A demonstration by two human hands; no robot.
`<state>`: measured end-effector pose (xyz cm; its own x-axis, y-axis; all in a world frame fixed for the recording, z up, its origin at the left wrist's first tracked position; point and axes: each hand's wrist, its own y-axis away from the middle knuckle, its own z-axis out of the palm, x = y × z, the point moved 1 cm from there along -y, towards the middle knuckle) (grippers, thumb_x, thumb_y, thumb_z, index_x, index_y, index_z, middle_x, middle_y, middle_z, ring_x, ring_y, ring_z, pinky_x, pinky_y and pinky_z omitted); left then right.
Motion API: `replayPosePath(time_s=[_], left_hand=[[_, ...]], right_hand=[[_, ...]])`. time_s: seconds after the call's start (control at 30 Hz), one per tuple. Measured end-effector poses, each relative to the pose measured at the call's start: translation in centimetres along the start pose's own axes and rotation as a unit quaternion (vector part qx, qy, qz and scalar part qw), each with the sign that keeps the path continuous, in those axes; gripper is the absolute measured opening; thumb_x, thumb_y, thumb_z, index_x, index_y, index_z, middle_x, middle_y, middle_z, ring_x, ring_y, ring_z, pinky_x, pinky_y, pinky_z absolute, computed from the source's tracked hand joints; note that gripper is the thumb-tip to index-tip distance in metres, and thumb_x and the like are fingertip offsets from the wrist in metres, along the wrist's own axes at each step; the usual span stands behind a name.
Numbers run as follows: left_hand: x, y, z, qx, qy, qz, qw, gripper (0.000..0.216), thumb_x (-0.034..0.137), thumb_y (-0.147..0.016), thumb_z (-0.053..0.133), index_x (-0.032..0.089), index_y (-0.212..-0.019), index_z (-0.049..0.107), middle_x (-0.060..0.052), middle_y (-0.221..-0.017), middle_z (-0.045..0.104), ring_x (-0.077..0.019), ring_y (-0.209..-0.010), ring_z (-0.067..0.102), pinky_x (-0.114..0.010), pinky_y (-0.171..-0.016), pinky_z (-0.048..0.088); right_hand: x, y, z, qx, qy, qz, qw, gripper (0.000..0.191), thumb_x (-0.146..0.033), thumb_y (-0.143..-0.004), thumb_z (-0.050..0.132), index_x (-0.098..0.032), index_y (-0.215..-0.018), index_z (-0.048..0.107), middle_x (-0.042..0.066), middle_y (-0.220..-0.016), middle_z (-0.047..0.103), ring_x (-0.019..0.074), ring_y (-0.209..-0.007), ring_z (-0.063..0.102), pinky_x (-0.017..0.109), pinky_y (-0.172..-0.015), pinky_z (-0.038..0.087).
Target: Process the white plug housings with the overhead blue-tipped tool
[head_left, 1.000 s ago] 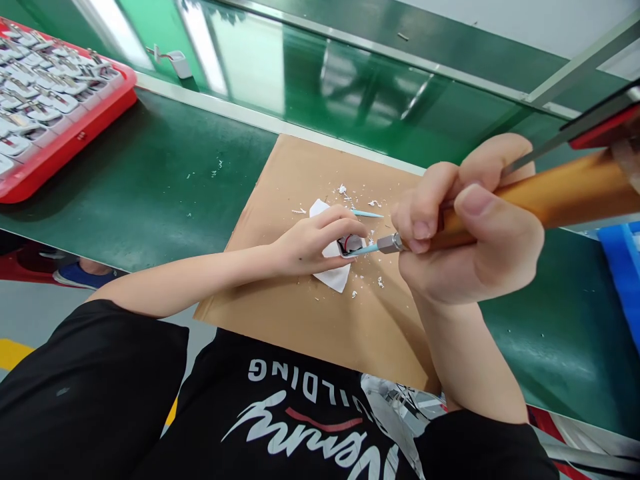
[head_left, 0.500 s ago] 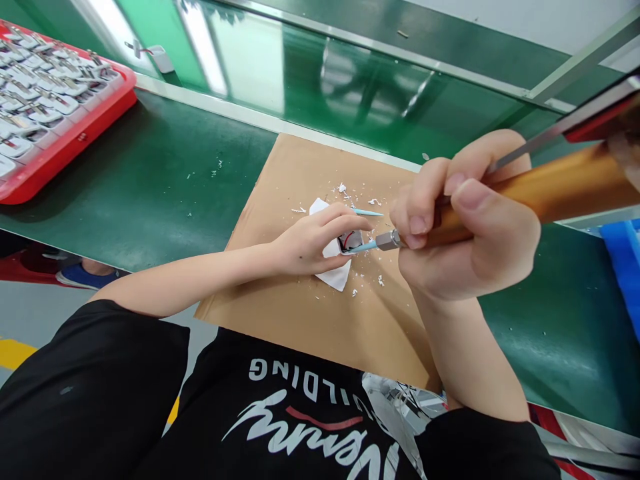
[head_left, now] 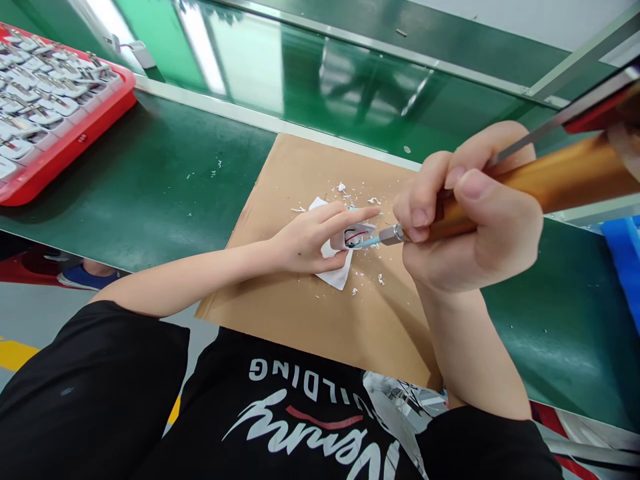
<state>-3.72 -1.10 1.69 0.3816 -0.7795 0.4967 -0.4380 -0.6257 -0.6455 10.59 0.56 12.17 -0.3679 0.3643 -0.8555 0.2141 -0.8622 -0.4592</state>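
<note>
My left hand (head_left: 313, 239) pinches a small white part with red and black wires (head_left: 356, 236) against a white cloth (head_left: 340, 275) on a brown cardboard sheet (head_left: 310, 313). Its index finger stretches over the top of the part. My right hand (head_left: 470, 213) is wrapped round the orange-brown handle of a soldering-iron-like tool (head_left: 550, 183). The tool's metal collar and pale blue tip (head_left: 373, 240) touch the open side of the part.
A red tray (head_left: 55, 93) filled with several white parts lies at the far left on the green bench (head_left: 150, 187). White scraps (head_left: 367, 280) litter the cardboard. A blue bin edge (head_left: 627, 267) shows at the right. A green conveyor (head_left: 350, 87) runs behind.
My left hand has tilted the white part up and stretched its index finger over it. My right hand and the tool tip shifted slightly up. A small white item on the conveyor moved left.
</note>
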Motion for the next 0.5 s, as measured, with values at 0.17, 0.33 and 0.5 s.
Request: replayPosePath(time_s=[0.17,0.33,0.5], left_hand=[[0.01,-0.01,0.02,0.021,-0.019,0.009,1.0,0.051,0.019,-0.083,0.052,0.023,-0.133,0.042,-0.001,-0.079,0.055,-0.0168,-0.073,0.053,-0.029,-0.067,0.047],[-0.13,0.05,0.08,0.021,-0.028,0.014,0.999,0.048,0.019,-0.082,0.053,0.022,-0.13,0.044,-0.002,-0.08,0.055,-0.0163,-0.074,0.053,-0.028,-0.068,0.047],[-0.11,0.04,0.07,0.027,-0.024,0.022,0.999,0.048,0.019,-0.082,0.053,0.021,-0.129,0.044,-0.001,-0.079,0.053,-0.0157,-0.072,0.051,-0.028,-0.066,0.046]], right_hand=[[0.03,-0.05,-0.09,0.002,0.004,-0.045,0.999,0.022,-0.022,-0.077,0.061,-0.023,-0.064,0.044,-0.005,-0.048,0.036,0.0098,-0.036,0.027,0.029,-0.036,0.019],[0.12,-0.16,-0.04,-0.004,-0.019,-0.034,0.999,0.018,-0.012,-0.071,0.058,-0.023,-0.065,0.045,-0.006,-0.047,0.036,0.0089,-0.037,0.029,0.028,-0.036,0.021],[0.11,-0.11,0.01,0.017,0.013,-0.04,0.999,0.017,-0.018,-0.073,0.056,-0.025,-0.065,0.043,-0.005,-0.047,0.036,0.0103,-0.035,0.027,0.029,-0.035,0.021]])
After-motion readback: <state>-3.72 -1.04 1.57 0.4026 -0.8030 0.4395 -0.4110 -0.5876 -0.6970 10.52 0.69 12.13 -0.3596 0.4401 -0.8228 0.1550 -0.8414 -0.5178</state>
